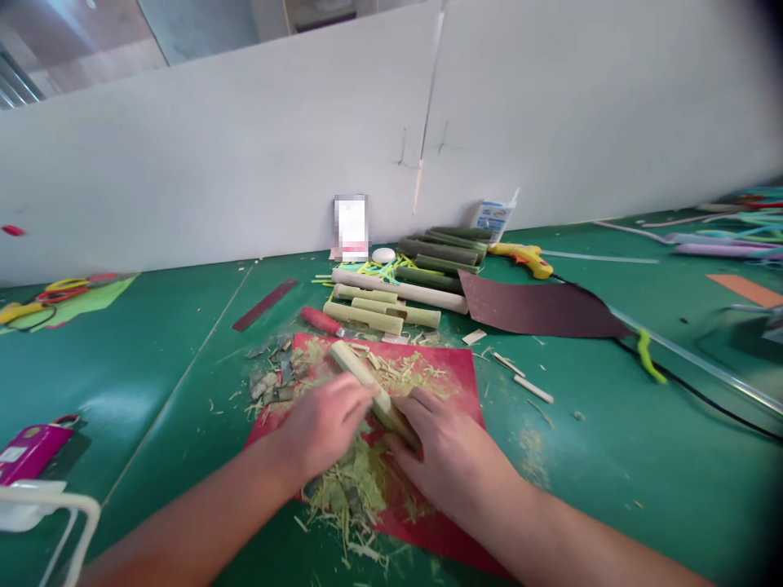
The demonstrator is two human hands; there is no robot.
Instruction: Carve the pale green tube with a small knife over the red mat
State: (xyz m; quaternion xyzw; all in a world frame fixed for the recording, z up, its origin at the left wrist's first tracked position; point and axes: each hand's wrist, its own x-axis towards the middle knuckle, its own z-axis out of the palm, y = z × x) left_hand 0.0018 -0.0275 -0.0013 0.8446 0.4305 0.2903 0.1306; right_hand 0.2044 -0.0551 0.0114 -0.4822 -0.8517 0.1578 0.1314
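Note:
A pale, peeled bamboo tube (356, 364) is held at a slant over a red sheet (458, 383) strewn with shavings. My right hand (437, 444) is wrapped round its near end, thumb underneath. Against the tube's left side, near its middle, my left hand (327, 420) is closed, slightly blurred, and whatever its fingers pinch is hidden. Green and pale bamboo shavings (348, 481) pile up below the hands. Just beyond the sheet lies a tool's red handle (319, 319), beside several cut bamboo pieces (364, 316).
Dark green bamboo lengths (444, 249) lie at the back by a white wall (245, 163). To their right are a yellow glue gun (526, 259) with a black cord and a brown sandpaper sheet (538, 306). Far left, a magenta box (37, 450) stands near a white frame (86, 505).

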